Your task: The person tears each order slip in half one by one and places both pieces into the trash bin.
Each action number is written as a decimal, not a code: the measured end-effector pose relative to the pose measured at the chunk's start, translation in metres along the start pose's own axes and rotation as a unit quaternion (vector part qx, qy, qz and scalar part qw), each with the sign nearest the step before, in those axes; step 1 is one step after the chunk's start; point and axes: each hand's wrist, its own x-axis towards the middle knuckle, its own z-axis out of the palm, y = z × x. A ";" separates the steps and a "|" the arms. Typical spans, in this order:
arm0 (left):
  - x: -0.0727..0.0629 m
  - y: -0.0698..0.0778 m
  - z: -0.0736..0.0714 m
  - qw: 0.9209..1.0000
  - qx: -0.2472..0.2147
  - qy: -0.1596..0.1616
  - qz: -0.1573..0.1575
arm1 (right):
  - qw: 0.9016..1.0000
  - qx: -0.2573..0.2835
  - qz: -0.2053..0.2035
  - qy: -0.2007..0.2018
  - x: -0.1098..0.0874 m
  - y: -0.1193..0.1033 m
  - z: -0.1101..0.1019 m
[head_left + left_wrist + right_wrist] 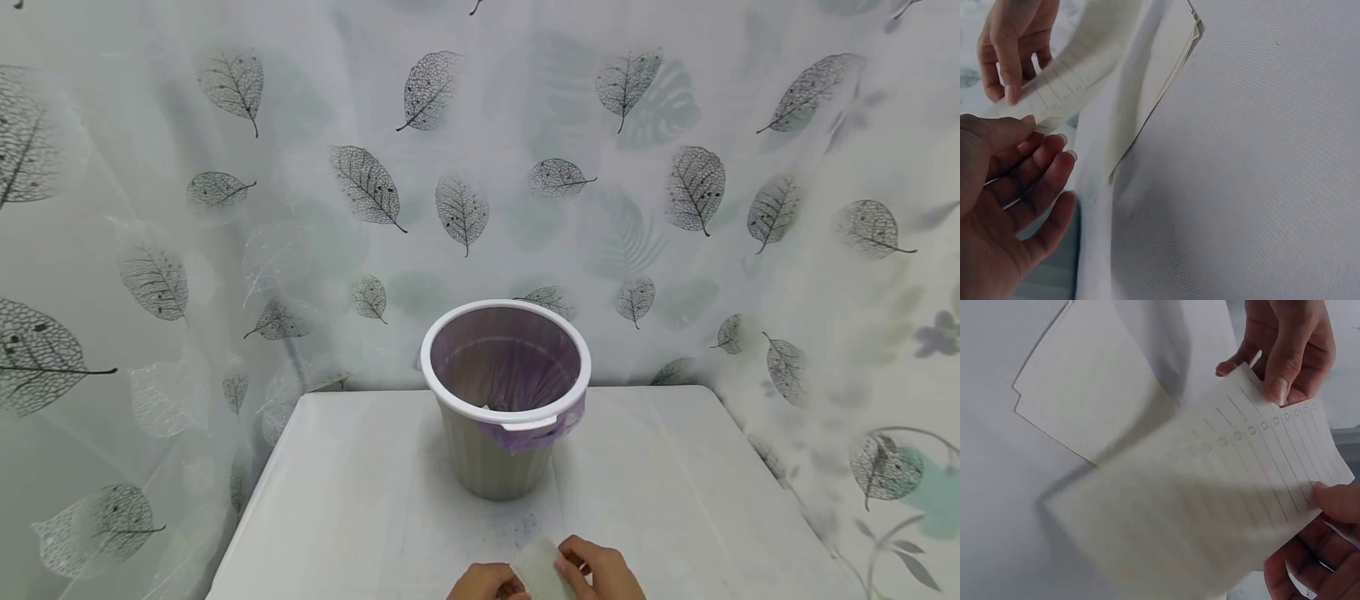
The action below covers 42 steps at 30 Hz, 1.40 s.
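Observation:
Between my hands is a pale sheet of lined paper (542,568), held up at the near edge of the table. The right wrist view shows printed lines and a row of small boxes on the sheet (1241,481). My left hand (487,581) pinches one edge between thumb and fingers. My right hand (602,572) pinches the opposite edge; in the left wrist view the right hand (1019,47) is at the top. Under the held sheet, several thin pale sheets lie stacked (1097,381) on the table, partly covered by it in the right wrist view.
A grey bin (495,458) with a white rim and a purple liner (525,367) stands beyond my hands on the white table (345,500). Leaf-patterned curtains (510,108) hang behind the table and at both sides.

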 end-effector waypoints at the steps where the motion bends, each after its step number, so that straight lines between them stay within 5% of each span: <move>1: 0.000 0.001 0.000 1.000 0.000 -0.001 -0.009 | 1.000 -0.006 0.001 0.005 0.000 0.000 -0.001; 7: 0.001 0.006 -0.004 0.997 0.002 -0.007 -0.075 | 0.998 -0.010 -0.031 0.062 0.006 -0.004 -0.005; 11: -0.001 0.013 -0.011 0.993 0.063 0.013 -0.096 | 0.993 0.007 -0.076 0.094 0.015 -0.009 -0.008; 13: -0.002 0.017 -0.016 0.990 0.105 0.032 -0.085 | 0.991 0.013 -0.093 0.098 0.020 -0.013 -0.012; 18: -0.003 0.030 -0.039 0.979 0.167 0.116 0.005 | 0.988 0.024 -0.125 0.083 0.033 -0.028 -0.022; 26: 0.001 0.068 -0.075 0.978 0.087 0.158 0.102 | 0.982 0.045 -0.177 0.042 0.052 -0.051 -0.031; 32: 0.003 0.085 -0.088 0.968 0.007 0.192 0.164 | 0.977 0.078 -0.196 0.024 0.064 -0.075 -0.036; 38: -0.002 0.098 -0.097 0.950 -0.002 0.263 0.167 | 0.980 0.114 -0.160 0.042 0.070 -0.095 -0.047; 42: -0.003 0.104 -0.101 0.944 -0.019 0.301 0.133 | 0.980 0.122 -0.142 0.062 0.071 -0.100 -0.052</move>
